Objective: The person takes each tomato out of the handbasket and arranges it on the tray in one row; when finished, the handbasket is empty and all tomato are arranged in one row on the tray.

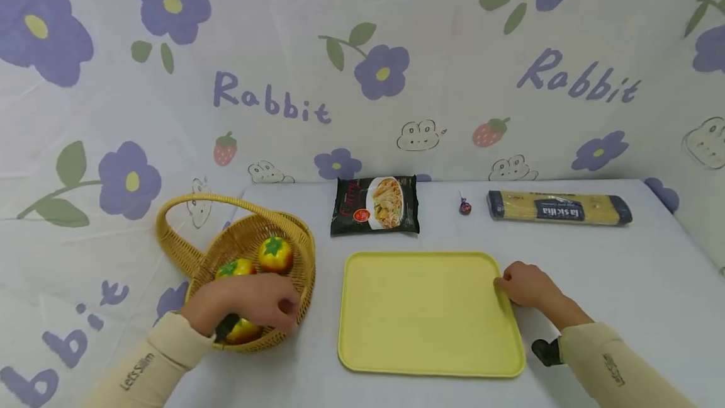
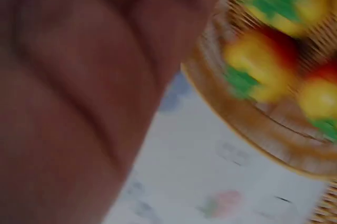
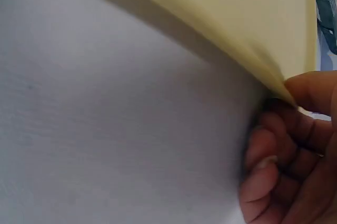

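My left hand [image 1: 266, 300] hangs over the right front side of a wicker basket [image 1: 308, 250], its fingers bent loosely downward. Blur softens the left wrist view, where the palm [image 2: 79, 77] lies beside the basket rim [image 2: 231, 124]; no held object shows, and the fingertips are out of sight. In the basket are several yellow-and-red toy fruits with green tops, one a persimmon-like fruit [image 1: 275, 254]. At the right, my right hand [image 1: 529, 285] pinches the edge of a yellow tray [image 1: 430, 313], thumb on top and curled fingers [image 3: 263, 176] below.
Behind the tray lie a black noodle packet [image 1: 375, 205], a small wrapped lollipop [image 1: 464, 207] and a pack of spaghetti [image 1: 559, 208]. The basket's tall handle [image 1: 175, 241] leans out to the left. A flower-printed cloth [image 1: 430, 49] hangs behind the white table.
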Demonstrator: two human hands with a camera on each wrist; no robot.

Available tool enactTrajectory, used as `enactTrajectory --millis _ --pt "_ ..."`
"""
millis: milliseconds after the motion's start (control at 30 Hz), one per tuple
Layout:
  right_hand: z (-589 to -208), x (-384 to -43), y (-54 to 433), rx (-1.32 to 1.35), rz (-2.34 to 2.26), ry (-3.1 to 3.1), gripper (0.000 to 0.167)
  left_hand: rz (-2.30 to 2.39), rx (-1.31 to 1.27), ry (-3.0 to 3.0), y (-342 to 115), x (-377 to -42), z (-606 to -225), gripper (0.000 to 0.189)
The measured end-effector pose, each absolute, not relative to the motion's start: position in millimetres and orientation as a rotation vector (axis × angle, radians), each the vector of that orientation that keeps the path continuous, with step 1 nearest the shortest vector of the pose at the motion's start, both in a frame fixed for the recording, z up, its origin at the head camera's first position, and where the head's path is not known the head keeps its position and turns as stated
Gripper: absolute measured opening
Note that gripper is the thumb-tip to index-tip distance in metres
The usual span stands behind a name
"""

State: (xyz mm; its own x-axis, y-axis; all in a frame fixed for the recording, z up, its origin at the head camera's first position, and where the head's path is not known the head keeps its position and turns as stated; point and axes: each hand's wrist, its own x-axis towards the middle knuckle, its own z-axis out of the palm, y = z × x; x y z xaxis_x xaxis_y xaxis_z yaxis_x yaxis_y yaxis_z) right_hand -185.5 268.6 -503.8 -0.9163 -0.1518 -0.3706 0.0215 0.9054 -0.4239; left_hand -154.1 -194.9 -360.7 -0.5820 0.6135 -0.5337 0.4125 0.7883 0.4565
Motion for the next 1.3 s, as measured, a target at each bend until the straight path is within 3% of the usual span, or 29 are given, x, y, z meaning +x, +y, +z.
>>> enactTrajectory --millis 100,300,600,1300 --pt "-505.9 -183.0 273.9 -0.082 -0.606 2.710 0.030 0.517 0.573 2.419 -233.6 -162.6 -372.1 0.014" --pt "-510.1 -177.8 280.8 -0.074 -0.639 2.738 0.034 0.666 0.504 2.534 -262.6 -173.5 -400.6 0.044" --pt "-509.2 -178.0 283.3 -0.061 -0.639 2.797 0.035 0.444 0.555 2.598 -251.5 -165.8 -411.0 0.065" --pt "-516.4 -176.5 265.9 -0.040 -0.603 2.776 0.032 0.335 0.451 2.723 -233.6 -154.8 -438.1 0.071"
